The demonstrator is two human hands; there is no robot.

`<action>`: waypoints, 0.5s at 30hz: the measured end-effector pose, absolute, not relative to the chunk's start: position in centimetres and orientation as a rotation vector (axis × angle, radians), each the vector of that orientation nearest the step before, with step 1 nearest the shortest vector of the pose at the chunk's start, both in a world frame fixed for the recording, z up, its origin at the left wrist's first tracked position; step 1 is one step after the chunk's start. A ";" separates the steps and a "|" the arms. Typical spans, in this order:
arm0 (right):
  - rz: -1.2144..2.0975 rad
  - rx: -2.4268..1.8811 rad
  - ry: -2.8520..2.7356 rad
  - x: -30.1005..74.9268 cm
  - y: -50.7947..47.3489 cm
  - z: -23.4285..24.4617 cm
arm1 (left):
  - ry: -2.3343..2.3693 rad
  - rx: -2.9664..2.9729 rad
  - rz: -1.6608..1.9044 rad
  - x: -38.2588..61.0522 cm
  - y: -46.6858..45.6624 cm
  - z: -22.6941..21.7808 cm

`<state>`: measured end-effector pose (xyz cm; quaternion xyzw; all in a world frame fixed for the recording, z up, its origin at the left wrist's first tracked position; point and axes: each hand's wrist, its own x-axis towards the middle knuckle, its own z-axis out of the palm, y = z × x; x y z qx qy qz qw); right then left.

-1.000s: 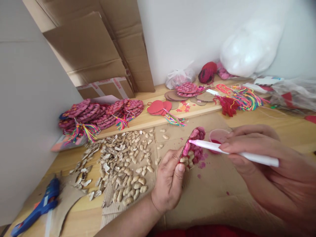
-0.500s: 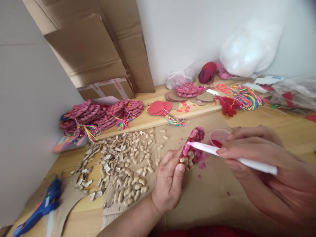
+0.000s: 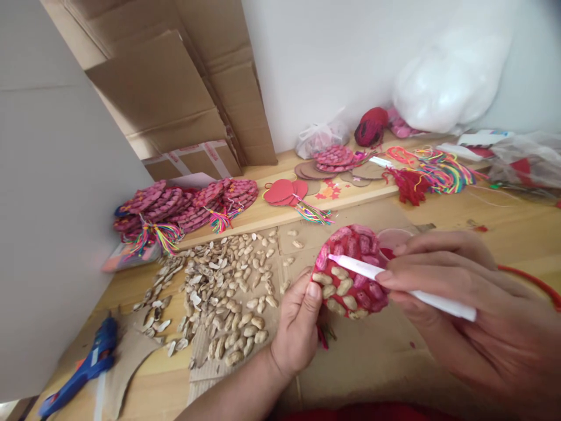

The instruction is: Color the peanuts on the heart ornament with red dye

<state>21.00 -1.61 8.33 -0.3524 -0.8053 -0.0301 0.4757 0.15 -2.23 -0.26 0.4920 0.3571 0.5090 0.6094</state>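
Between the thumb and fingers of my left hand (image 3: 298, 327) is a round red disc covered in peanut shells (image 3: 350, 272), held by its left edge and tilted toward me. Its upper and right shells are coloured pink; those at the lower left are still plain tan. My right hand (image 3: 456, 298) grips a white marker pen (image 3: 357, 268), and the pink tip touches or nearly touches a shell at the disc's upper left. Behind the disc and my right fingers, a small clear cup (image 3: 392, 237) with red contents is partly hidden.
Loose peanut shells (image 3: 236, 304) spread over cardboard at left, with a blue glue gun (image 3: 94, 354) beyond them. Along the back lie finished pink discs (image 3: 188, 204), red discs (image 3: 283, 192), coloured tassels (image 3: 451, 169) and a yarn ball (image 3: 370, 126). Cardboard sheets (image 3: 175, 88) lean on the wall.
My left hand has turned the disc from nearly edge-on to facing me, showing its shells. The marker tip has shifted slightly left, still at the disc's upper left. The view has moved slightly.
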 end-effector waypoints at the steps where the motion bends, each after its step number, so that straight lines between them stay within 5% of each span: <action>1: -0.075 -0.854 -1.980 21.0 -1.6 8.2 | 0.804 1.082 1.181 0.2 -2.2 -0.2; 15: -0.047 -0.911 -1.911 21.0 -1.3 7.7 | 0.716 0.896 1.161 0.2 -2.1 -0.8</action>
